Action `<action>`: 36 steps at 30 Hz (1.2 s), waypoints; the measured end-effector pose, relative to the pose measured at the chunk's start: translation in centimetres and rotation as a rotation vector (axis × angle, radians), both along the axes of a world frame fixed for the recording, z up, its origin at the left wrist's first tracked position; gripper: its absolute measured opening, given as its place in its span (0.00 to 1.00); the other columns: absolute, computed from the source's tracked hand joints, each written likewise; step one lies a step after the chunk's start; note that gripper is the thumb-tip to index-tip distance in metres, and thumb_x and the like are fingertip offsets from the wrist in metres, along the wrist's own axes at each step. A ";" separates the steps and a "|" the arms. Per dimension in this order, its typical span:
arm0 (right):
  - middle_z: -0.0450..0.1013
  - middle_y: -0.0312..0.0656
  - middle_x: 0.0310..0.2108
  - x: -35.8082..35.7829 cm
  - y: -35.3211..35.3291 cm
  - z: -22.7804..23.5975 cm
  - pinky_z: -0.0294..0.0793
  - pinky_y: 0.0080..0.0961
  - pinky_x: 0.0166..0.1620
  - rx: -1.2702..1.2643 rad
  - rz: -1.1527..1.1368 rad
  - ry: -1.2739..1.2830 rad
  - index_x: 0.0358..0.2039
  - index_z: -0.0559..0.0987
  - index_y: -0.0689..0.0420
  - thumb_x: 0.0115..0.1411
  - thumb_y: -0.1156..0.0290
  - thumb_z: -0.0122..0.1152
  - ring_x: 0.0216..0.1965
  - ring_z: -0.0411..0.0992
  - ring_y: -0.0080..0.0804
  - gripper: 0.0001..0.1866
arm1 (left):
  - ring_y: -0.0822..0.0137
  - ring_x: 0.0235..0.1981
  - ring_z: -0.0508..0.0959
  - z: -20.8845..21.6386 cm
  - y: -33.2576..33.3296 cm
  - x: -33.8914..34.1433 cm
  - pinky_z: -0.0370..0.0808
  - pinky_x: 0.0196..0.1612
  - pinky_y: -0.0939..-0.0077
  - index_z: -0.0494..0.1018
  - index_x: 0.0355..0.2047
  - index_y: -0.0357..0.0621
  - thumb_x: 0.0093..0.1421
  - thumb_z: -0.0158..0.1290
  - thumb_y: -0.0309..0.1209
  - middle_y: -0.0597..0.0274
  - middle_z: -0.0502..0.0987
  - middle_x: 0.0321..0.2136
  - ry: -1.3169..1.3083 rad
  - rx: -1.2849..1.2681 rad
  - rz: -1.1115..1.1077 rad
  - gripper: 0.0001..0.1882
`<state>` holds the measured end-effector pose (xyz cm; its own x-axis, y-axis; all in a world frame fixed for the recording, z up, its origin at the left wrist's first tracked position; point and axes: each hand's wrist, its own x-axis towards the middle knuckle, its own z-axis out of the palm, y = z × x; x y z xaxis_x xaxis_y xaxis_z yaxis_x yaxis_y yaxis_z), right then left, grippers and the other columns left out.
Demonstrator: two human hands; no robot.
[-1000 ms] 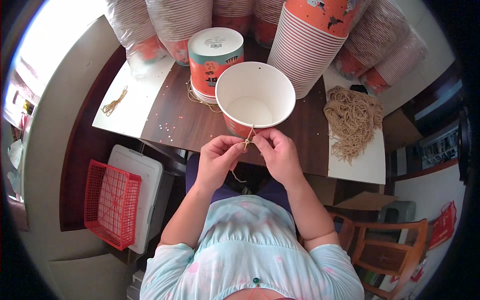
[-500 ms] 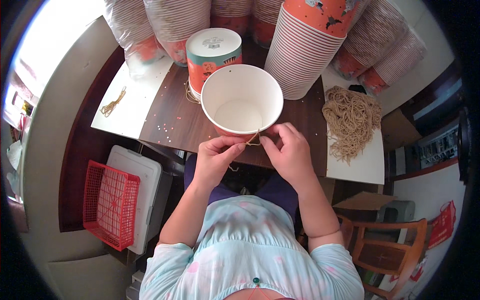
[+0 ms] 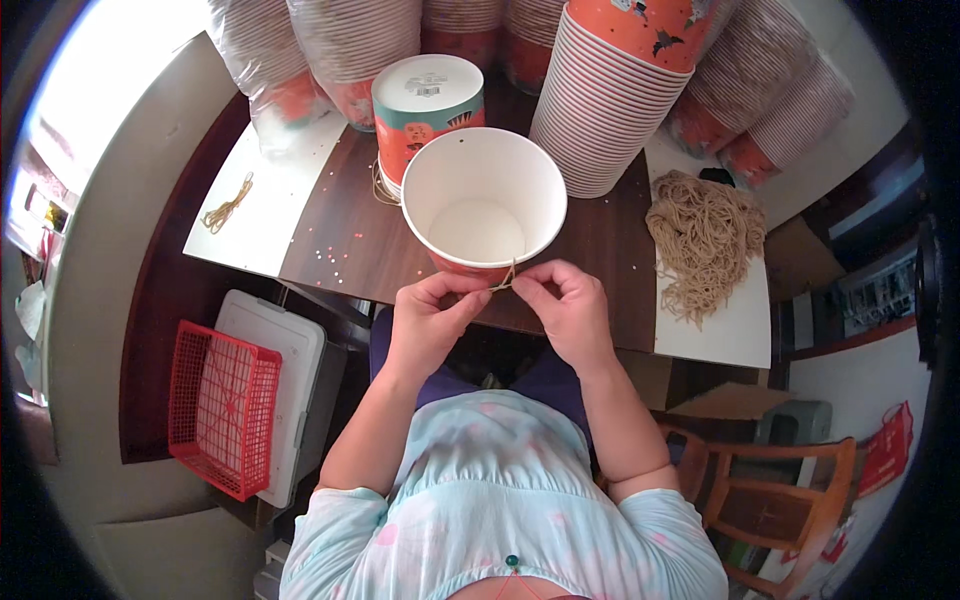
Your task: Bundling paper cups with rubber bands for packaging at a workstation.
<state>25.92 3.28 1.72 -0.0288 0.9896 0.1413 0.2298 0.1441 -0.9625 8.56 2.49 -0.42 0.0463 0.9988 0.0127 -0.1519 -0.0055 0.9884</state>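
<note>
A large paper bucket (image 3: 483, 195), white inside and orange outside, stands upright before me at the table's near edge. A thin tan cord (image 3: 511, 272) hangs at its near rim. My left hand (image 3: 432, 312) pinches the cord between thumb and fingertips, just left of where it meets the bucket. From the other side, my right hand (image 3: 565, 305) pinches the same cord, its fingertips close to the left ones. A small hole shows in the bucket's far wall. Whether the cord is knotted, I cannot make out.
Behind stands an upturned orange and teal bucket (image 3: 428, 90). A tall stack of buckets (image 3: 610, 110) rises right of it, with bagged stacks further back. A tangled heap of tan cord (image 3: 705, 240) lies right; a small cord bundle (image 3: 228, 205) lies left. A red basket (image 3: 222, 405) sits low left.
My right hand has come slightly left and down, bringing its fingertips closer to my left hand. The cord's loop at the rim looks narrower. The bucket stays put.
</note>
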 end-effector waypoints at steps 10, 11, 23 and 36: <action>0.73 0.41 0.24 0.9 0.1 0.8 0.69 0.33 0.31 0.363 -0.104 -0.351 0.25 0.75 0.59 0.53 0.71 0.64 0.26 0.72 0.39 0.07 | 0.82 0.28 0.73 1.2 -0.3 -0.2 0.70 0.32 0.87 0.77 0.35 0.34 0.57 0.55 0.22 0.70 0.77 0.26 0.063 -0.017 -0.024 0.06; 0.73 0.41 0.24 0.7 -0.1 1.1 0.69 0.30 0.31 0.305 -0.076 -0.280 0.26 0.76 0.60 0.54 0.72 0.63 0.25 0.72 0.36 0.07 | 0.81 0.29 0.73 1.2 -0.4 0.0 0.70 0.32 0.88 0.76 0.38 0.34 0.57 0.56 0.22 0.68 0.77 0.28 0.014 0.010 -0.051 0.09; 0.73 0.41 0.27 1.1 -0.3 2.0 0.70 0.23 0.30 0.134 0.031 -0.067 0.28 0.76 0.63 0.57 0.72 0.62 0.26 0.72 0.25 0.07 | 0.80 0.29 0.75 2.4 -1.1 1.5 0.73 0.33 0.86 0.75 0.40 0.33 0.57 0.57 0.28 0.64 0.79 0.29 0.122 0.165 0.011 0.13; 0.69 0.37 0.42 0.0 0.9 1.0 0.62 0.38 0.46 0.966 -0.125 -0.668 0.35 0.75 0.51 0.45 0.68 0.66 0.41 0.67 0.35 0.15 | 0.80 0.23 0.73 3.6 -1.1 1.2 0.68 0.25 0.88 0.76 0.37 0.33 0.63 0.51 0.28 0.67 0.76 0.24 0.093 0.141 0.044 0.09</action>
